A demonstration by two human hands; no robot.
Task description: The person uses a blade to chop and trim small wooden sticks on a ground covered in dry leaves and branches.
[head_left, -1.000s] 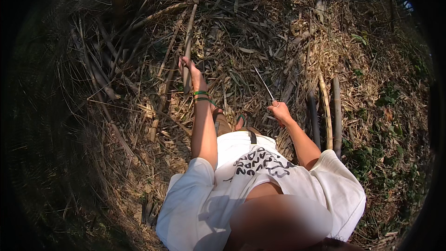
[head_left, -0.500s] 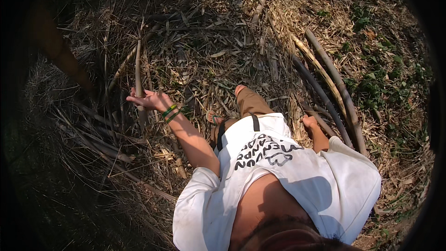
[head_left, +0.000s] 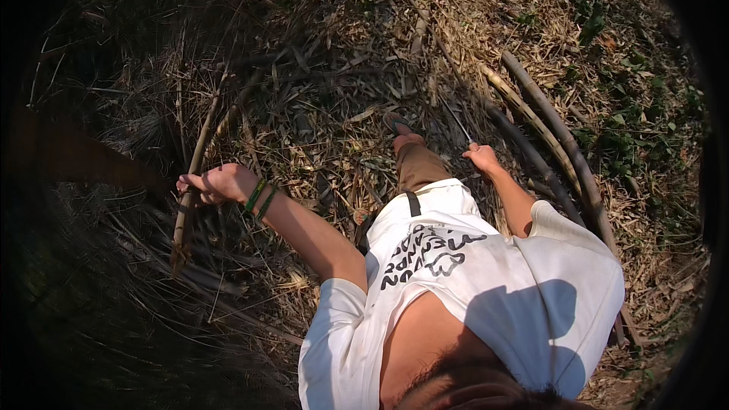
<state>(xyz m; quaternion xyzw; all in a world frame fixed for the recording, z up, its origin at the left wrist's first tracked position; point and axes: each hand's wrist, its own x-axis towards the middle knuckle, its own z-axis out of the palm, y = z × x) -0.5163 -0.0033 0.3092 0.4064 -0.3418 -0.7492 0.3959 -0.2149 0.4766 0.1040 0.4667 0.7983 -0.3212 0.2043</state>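
- Dry bamboo litter (head_left: 334, 106) covers the whole ground, pale straw-coloured in the sun on the right and dark in shade on the left.
- Left hand (head_left: 216, 182) is closed around a thin dry bamboo stick (head_left: 194, 175), gripping it part-way along; green bands (head_left: 258, 199) sit on that wrist.
- That stick's long axis runs near to far with a slight bend: its near end points down towards the shaded litter at the left, and its far end leans away to the right, up into the tangle of stalks.
- Right hand (head_left: 482, 158) is closed on the handle of a narrow blade (head_left: 458, 123), held out to the right of the bent knee.
- That blade is thin and straight, pointing away and slightly left, over the litter.
- Thick bamboo poles (head_left: 547, 129) lie on the ground at the right, side by side, slanting from far left to near right, just beyond the right arm.
- Brown trouser leg and sandalled foot (head_left: 396, 123) reach forward between the two hands.
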